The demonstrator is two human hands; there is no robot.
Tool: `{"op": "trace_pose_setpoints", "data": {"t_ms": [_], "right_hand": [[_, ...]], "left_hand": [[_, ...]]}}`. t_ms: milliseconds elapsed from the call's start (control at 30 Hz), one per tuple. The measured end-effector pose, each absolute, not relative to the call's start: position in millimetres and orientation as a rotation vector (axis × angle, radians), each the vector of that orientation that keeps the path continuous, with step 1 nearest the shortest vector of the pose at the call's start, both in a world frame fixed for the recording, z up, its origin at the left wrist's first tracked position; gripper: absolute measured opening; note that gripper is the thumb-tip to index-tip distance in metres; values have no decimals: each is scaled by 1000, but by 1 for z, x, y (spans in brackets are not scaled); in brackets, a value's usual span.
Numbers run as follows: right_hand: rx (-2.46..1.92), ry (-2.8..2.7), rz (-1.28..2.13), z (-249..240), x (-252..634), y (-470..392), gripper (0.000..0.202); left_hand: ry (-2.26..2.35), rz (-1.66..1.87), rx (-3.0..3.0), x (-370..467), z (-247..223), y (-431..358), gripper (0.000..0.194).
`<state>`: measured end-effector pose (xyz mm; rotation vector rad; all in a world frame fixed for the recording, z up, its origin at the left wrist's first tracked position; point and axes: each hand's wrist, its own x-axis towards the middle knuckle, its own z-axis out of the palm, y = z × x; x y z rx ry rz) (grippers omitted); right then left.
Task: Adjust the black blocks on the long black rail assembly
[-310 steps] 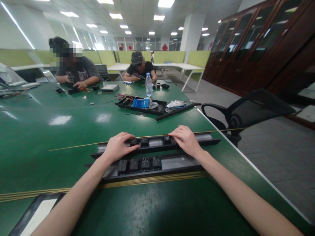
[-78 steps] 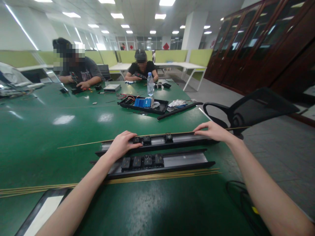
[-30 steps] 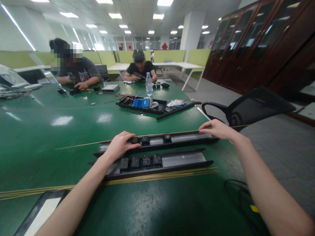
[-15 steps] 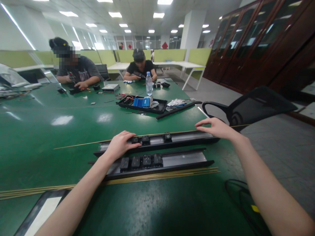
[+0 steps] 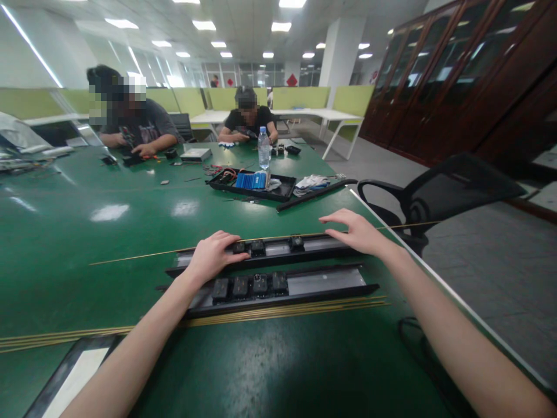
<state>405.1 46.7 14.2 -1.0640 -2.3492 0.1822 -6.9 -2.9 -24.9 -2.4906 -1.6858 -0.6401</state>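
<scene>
A long black channel (image 5: pixel 278 255) with a pale inner strip lies across the table, holding small black blocks (image 5: pixel 297 242). Over its left part my left hand (image 5: pixel 211 253) is closed, fingers by the far edge and thumb at the near side. A thin brass rod (image 5: pixel 130 257) runs along that far edge and sticks out past both ends. My right hand (image 5: pixel 354 231) hovers around the right part of the channel, thumb and fingers apart. Closer to me lies a second black channel (image 5: pixel 322 296) with several larger black blocks (image 5: pixel 241 287) in its left half.
Several brass rods (image 5: pixel 278 313) lie along the near channel. A dark panel with a white strip (image 5: pixel 78 377) is at lower left. Beyond are a black tray (image 5: pixel 282 188), a water bottle (image 5: pixel 263 150), gloves (image 5: pixel 311 184) and two people. A chair (image 5: pixel 452 191) stands right; a cable (image 5: pixel 409 331) lies near my right forearm.
My right hand has moved left along the far channel. The brass rod has slid slightly left. My left hand and both channels stay in place.
</scene>
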Motion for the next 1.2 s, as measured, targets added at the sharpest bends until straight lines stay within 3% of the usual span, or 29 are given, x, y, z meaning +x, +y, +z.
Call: {"op": "trace_pose_setpoints", "data": {"t_ms": [533,1200], "right_hand": [[-956,-2291,200,-12,357,35,25],[-979,-2213,146,-24,344,29,34]], "left_hand": [[-1695,-635,-2494,-6,-24,-2,52],[-1687,-610,-2463,-6,-25,-3,51]]}}
